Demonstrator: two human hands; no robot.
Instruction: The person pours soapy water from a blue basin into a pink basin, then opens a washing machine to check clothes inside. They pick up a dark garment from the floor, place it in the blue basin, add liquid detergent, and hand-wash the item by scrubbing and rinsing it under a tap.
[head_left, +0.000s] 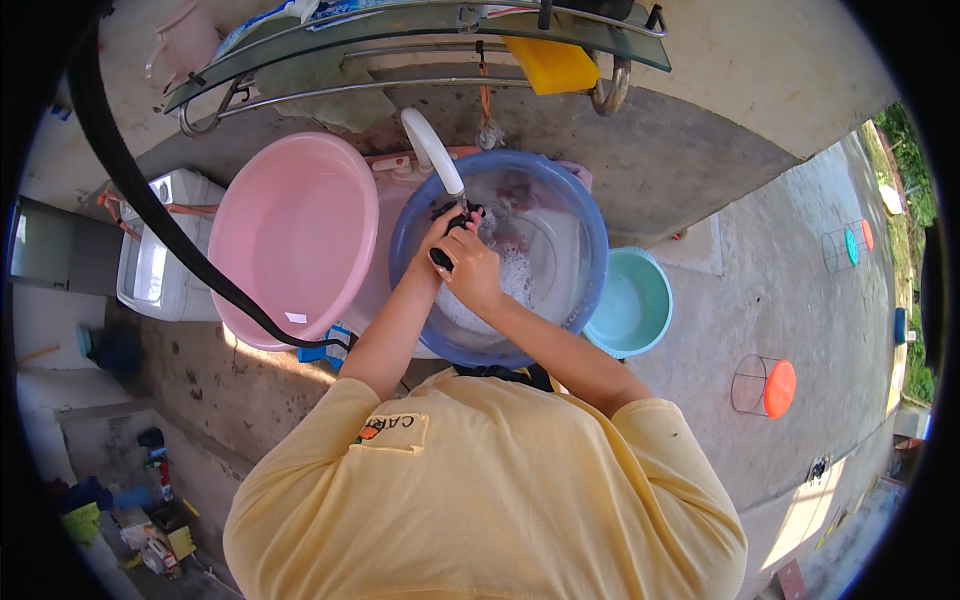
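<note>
Both hands meet over a blue basin (598,240), under a white curved tap (430,150) with water running from it. My left hand (434,238) is closed around a black object (441,259) with a rounded end; its kind is hard to make out. My right hand (475,265) lies across it from the right, fingers curled onto the same object. Part of the black object also shows just below the spout, and the hands hide its middle. Soap foam (515,275) floats in the basin water. Dark reddish patches (515,192) show near its far side.
A large pink basin (290,235) leans at the left beside a white washing machine (165,245). To the right stands a smaller turquoise basin (645,305). A glass shelf with rails (420,35) hangs above the tap. Round-topped stools (779,388) stand farther right.
</note>
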